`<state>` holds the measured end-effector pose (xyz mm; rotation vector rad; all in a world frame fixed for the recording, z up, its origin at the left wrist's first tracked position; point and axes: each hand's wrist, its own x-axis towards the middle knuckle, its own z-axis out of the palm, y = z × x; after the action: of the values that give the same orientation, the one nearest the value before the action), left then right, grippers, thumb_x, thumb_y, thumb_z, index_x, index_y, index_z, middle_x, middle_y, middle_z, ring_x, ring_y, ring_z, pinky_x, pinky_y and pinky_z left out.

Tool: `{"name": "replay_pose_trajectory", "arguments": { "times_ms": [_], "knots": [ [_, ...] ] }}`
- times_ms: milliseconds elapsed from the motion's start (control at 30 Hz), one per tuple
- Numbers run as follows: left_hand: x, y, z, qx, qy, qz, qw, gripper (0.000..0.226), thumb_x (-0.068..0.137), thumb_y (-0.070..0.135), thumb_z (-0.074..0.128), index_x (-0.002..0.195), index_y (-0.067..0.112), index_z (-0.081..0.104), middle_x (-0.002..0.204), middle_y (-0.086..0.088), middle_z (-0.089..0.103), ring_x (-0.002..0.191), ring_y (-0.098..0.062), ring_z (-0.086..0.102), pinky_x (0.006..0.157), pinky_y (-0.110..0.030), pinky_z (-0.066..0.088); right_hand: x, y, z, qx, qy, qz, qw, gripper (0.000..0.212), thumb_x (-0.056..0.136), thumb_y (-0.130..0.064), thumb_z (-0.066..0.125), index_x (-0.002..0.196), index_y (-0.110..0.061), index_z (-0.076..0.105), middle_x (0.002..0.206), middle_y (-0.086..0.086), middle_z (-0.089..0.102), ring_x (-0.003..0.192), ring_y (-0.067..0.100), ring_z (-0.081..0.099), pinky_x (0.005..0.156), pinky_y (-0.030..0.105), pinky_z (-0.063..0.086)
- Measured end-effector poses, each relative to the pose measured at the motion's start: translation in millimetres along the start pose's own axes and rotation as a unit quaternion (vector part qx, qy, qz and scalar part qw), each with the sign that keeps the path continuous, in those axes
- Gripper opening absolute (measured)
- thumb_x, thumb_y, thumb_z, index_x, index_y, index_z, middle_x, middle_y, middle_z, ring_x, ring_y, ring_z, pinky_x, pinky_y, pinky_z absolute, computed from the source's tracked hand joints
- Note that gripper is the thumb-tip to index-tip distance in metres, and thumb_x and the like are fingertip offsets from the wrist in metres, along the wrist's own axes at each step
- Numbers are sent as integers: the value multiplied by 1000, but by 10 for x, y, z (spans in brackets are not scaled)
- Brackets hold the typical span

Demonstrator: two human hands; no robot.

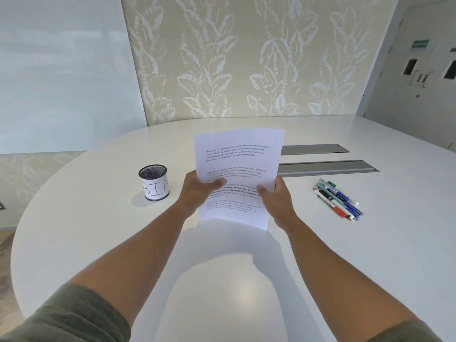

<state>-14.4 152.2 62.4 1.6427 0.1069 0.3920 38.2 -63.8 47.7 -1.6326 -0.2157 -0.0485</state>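
- Printed paper point(238, 166) is held above the white table point(98, 230), centre of view, tilted up toward the camera, text side facing it.
- Left hand point(197, 191) pinches the paper's 9 o'clock edge with the thumb point(220, 183) flat on the printed face. The other fingers are behind the sheet, so I can't tell their spread.
- Right hand point(280, 198) pinches the 3 o'clock edge the same way, thumb point(262, 190) on front, the rest hidden.
- Mesh pen cup point(154, 183) labelled "BIN" stands upright at 9 o'clock from the paper, near it but apart.
- Bunch of markers point(338, 199) lies on the table at 3 o'clock, well apart.
- Two grey cable hatches point(328, 167) sit at 2 o'clock, partly behind the paper.
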Motion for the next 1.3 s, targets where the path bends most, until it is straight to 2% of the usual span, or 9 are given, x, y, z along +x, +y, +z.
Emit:
{"name": "replay_pose_trajectory", "arguments": {
  "times_ms": [100, 300, 433, 567, 767, 1000, 1100, 1200, 1300],
  "knots": [
    [-3, 29, 19, -9, 4, -3, 1000, 33, 79, 17, 85, 110, 15, 75, 105, 0, 78, 98, -21, 75, 93, -47, 58, 5, -11, 11, -33, 19, -1, 999, 18, 94, -11, 58, 110, -18, 52, 98, -7, 62, 89, 14, 61, 65, 20, 47],
    [34, 136, 47, -25, 28, 18, 999, 27, 82, 17, 83, 108, 16, 75, 100, 3, 79, 92, -17, 76, 81, -34, 61, 54, -77, 0, -32, 32, -17, 999, 17, 93, -10, 59, 107, -16, 52, 94, -8, 61, 82, 7, 59, 64, 20, 45],
    [-23, -115, 1, -1, 17, -41, 999, 25, 80, 18, 84, 103, 21, 76, 101, 3, 79, 96, -18, 75, 88, -36, 58, 19, 135, -53, -64, 2, 14, 998, 18, 90, -13, 63, 107, -16, 57, 103, -1, 66, 94, 19, 64, 72, 26, 50],
    [-109, -270, -24, 37, 8, -71, 997, 23, 84, 18, 81, 105, 21, 73, 96, 11, 75, 87, -5, 69, 74, -19, 52, 29, 216, -113, -66, -16, 33, 997, 21, 91, -17, 66, 110, -17, 58, 108, 0, 69, 101, 21, 66, 85, 33, 53],
    [-95, -320, -27, 57, -2, -93, 994, 21, 84, 21, 81, 103, 25, 73, 103, 7, 75, 95, -10, 69, 81, -25, 50, 30, 231, -110, -75, -33, 33, 996, 24, 93, -17, 62, 117, -17, 59, 111, -1, 69, 103, 19, 65, 83, 29, 52],
    [-52, -277, -37, 30, 2, -78, 997, 17, 86, 18, 79, 102, 20, 74, 98, 7, 77, 89, -10, 72, 78, -26, 55, 53, 228, -81, -74, -16, 30, 997, 18, 95, -14, 57, 113, -17, 59, 109, -1, 69, 100, 20, 64, 80, 31, 51],
    [-15, -250, -58, 9, 34, -67, 997, 24, 84, 24, 80, 104, 12, 74, 98, -3, 78, 86, -18, 73, 78, -35, 60, 120, 192, -61, -34, 0, 42, 999, 18, 94, -12, 58, 111, -20, 60, 106, -3, 69, 99, 20, 65, 84, 35, 52],
    [25, -263, -94, -17, 119, -67, 991, 34, 81, 29, 83, 108, 14, 68, 92, 1, 75, 77, -12, 69, 70, -26, 53, 178, 138, -60, 21, 16, 61, 998, 23, 93, -10, 59, 114, -20, 60, 106, -6, 69, 100, 18, 65, 82, 31, 50],
    [55, -287, -139, -45, 174, -82, 980, 48, 77, 34, 86, 116, 19, 64, 98, -4, 69, 84, -13, 65, 68, -24, 49, 229, 135, -56, 76, 19, 77, 994, 31, 91, -8, 62, 120, -16, 62, 112, -2, 71, 106, 21, 66, 89, 37, 53]
  ]
}}
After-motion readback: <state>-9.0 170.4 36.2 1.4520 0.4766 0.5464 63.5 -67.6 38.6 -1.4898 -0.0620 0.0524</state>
